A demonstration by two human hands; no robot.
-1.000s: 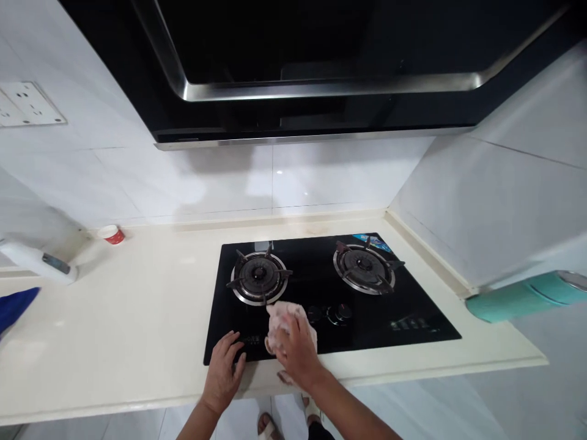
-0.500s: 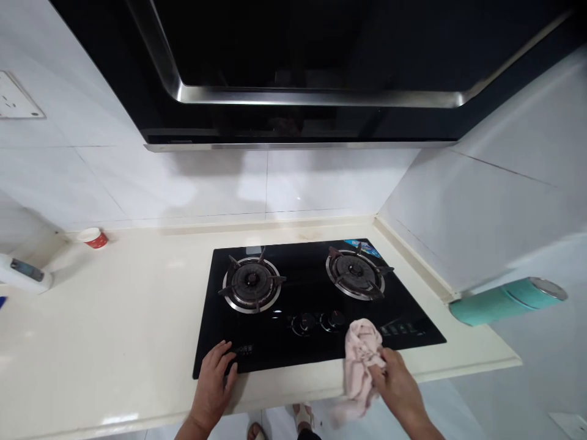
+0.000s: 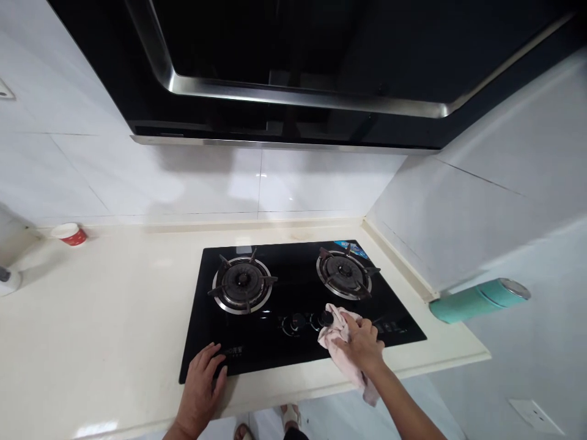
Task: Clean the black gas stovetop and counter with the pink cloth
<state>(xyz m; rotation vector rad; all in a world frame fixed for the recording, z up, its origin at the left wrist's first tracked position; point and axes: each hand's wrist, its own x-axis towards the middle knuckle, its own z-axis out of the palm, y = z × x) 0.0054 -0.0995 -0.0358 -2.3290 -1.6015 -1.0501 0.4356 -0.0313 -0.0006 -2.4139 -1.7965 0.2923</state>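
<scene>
My right hand [image 3: 362, 345] grips a pale pink cloth [image 3: 337, 330], pressed on the black glass gas stove [image 3: 284, 354] beside its right control knob [image 3: 326, 318]. The cloth's lower end hangs over the counter's front edge. My left hand [image 3: 200, 382] rests with its fingers stretched on the stove's front left corner, holding nothing. To the left of the cloth is the other knob [image 3: 297, 322]. Behind the knobs sit the left burner [image 3: 243, 279] and the right burner [image 3: 345, 270], each with a dark pan support.
A black range hood [image 3: 284, 116] hangs above the stove. On the right of the counter [image 3: 123, 318] stands a green cylindrical container [image 3: 472, 301]. A red and white paper cup [image 3: 73, 235] is at the back left, with part of a white object [image 3: 9, 280] at the left edge.
My right hand has moved left and forward with the cloth, from the stove's front edge up to the right knob. My left hand stays at the corner. The view has shifted slightly right.
</scene>
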